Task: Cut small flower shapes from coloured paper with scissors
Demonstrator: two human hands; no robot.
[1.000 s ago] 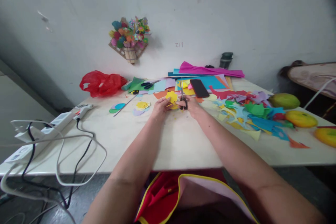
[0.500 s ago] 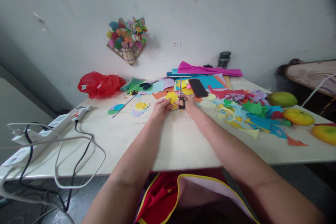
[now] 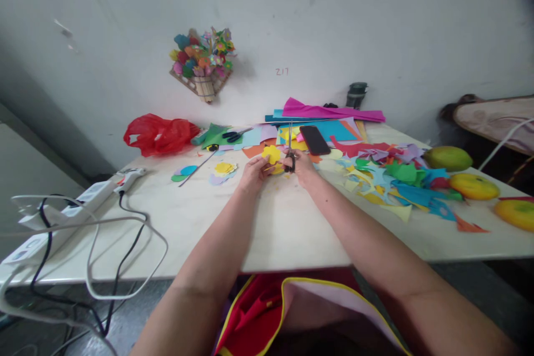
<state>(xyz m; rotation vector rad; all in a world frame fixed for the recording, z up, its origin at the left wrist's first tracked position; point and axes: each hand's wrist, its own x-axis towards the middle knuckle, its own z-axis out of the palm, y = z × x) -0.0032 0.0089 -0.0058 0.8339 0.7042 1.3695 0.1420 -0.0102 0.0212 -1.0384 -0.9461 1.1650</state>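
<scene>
My left hand [image 3: 254, 172] pinches a yellow paper flower [image 3: 271, 154] with a scalloped edge, held just above the table. Close beside it, my right hand [image 3: 303, 166] is closed around the black handles of a pair of scissors [image 3: 291, 162], whose blades point away from me toward the wall. The blades look together and stand apart from the flower, to its right. Left of my hands, a small stack of yellow paper flowers [image 3: 225, 168] lies on the table over pale purple paper. A black phone [image 3: 314, 140] rests beyond my right hand.
Colourful paper scraps [image 3: 400, 178] and several mangoes [image 3: 474, 186] cover the right side. A power strip [image 3: 62, 219] with loose cables is at the left. Toward the wall are a red plastic bag [image 3: 161, 134], other dark-handled scissors [image 3: 232, 137] and coloured sheets [image 3: 329, 130].
The yellow paper flower has moved slightly left, away from the scissors. The scissors have shifted a little to the right, so the gap between them is wider.
</scene>
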